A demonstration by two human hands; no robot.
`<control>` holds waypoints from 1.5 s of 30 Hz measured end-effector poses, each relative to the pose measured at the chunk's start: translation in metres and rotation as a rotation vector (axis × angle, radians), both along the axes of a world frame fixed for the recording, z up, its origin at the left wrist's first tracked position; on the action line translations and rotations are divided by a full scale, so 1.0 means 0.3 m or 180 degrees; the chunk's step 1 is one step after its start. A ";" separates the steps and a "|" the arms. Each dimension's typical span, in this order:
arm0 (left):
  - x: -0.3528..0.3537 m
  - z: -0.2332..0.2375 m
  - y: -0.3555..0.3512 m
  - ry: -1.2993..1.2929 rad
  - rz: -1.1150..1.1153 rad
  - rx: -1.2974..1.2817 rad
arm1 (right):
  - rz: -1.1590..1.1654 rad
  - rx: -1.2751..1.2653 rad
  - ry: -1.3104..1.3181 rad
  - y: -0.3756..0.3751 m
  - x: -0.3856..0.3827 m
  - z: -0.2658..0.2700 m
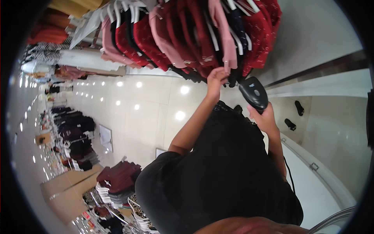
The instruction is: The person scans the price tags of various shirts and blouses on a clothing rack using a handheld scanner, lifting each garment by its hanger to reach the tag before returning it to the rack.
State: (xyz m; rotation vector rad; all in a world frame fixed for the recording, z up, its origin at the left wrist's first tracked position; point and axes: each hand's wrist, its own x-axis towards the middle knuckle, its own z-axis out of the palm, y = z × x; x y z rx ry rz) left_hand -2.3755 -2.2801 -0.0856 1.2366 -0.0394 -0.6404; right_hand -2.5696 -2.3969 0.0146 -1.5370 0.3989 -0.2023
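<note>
My left hand point(216, 79) reaches out to a rack of hanging garments point(187, 35) and pinches the lower edge of a pink one point(228, 46) among red and dark pieces on white hangers. My right hand point(265, 119) grips a black handheld barcode scanner point(253, 93), its head pointing toward the same clothes, just right of my left hand. A thin black cable point(289, 173) runs from the scanner down past my black top.
Glossy cream floor tiles point(148, 113) spread out to the left. More clothing racks point(76, 132) and a table of folded dark red tops point(119, 177) stand at the lower left. A pair of black shoes point(294, 116) lies on the floor at the right, near a white fixture edge point(323, 175).
</note>
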 end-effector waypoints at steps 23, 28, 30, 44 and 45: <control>0.099 0.037 0.697 -0.1223 -0.0915 0.0593 | 0.1104 0.0259 -0.1658 -0.050 0.384 0.413; 0.222 0.063 0.921 -0.1287 -0.0709 0.0763 | 0.1640 -0.1175 -0.0592 0.160 0.563 0.675; 0.264 0.085 1.004 -0.1296 -0.0554 0.0731 | 0.1503 -0.1140 0.0224 0.339 0.634 0.742; 0.423 0.100 1.243 -0.0846 -0.0204 0.0300 | 0.0877 0.0258 0.0392 0.749 0.570 0.113; 0.435 0.115 1.256 -0.0747 -0.0263 0.0333 | 0.0811 0.0162 0.0380 0.745 0.569 0.121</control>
